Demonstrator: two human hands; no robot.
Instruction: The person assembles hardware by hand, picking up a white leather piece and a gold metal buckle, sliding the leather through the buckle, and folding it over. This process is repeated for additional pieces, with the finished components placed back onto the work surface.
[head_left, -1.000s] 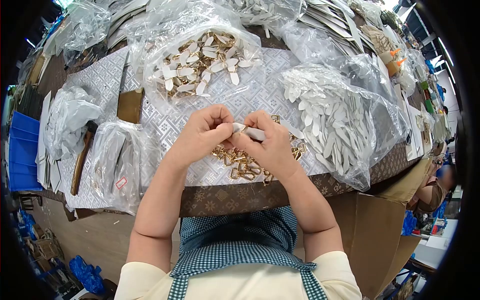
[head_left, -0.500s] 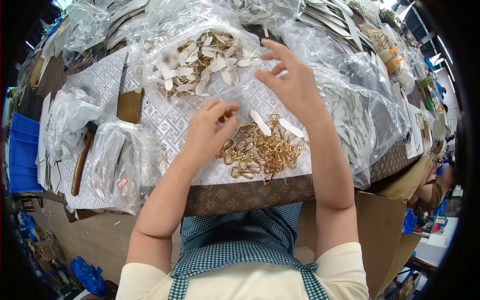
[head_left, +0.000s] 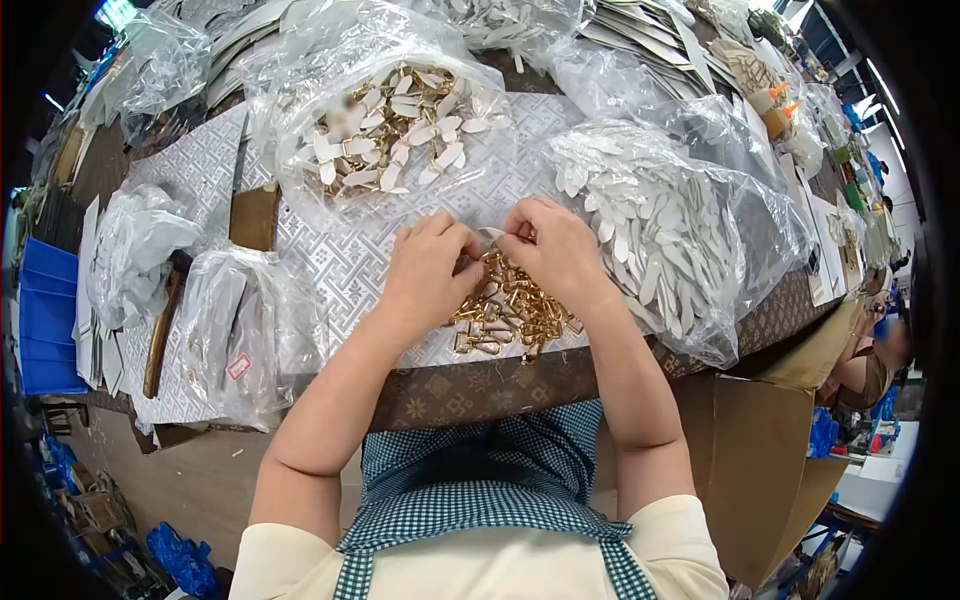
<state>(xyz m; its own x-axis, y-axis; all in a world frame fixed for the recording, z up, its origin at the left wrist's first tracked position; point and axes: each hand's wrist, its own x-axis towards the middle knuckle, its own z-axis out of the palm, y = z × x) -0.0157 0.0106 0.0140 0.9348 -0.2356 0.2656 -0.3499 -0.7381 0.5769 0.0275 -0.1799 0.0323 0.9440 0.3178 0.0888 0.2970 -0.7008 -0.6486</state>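
Observation:
Above a pile of gold metal clasps point(head_left: 510, 315), both hands are close together. My right hand point(head_left: 555, 245) pinches a white strip point(head_left: 490, 236) at its end. My left hand point(head_left: 432, 262) has its fingers curled at the strip's other side; what lies between its fingertips is too small to make out. Beyond them, an open clear bag point(head_left: 400, 130) holds white strips joined to gold clasps. To the right, another clear bag point(head_left: 650, 220) is full of loose white strips.
At the left lie a hammer point(head_left: 165, 325), a wrapped plastic bundle point(head_left: 240, 330) and blue bins point(head_left: 50, 320). A cardboard box point(head_left: 750, 450) stands at the lower right. Another person point(head_left: 868, 370) is at the far right edge.
My right hand has come down and left from near the open bag to the clasp pile. My left hand has shifted slightly, and its fingers now meet near the right hand's.

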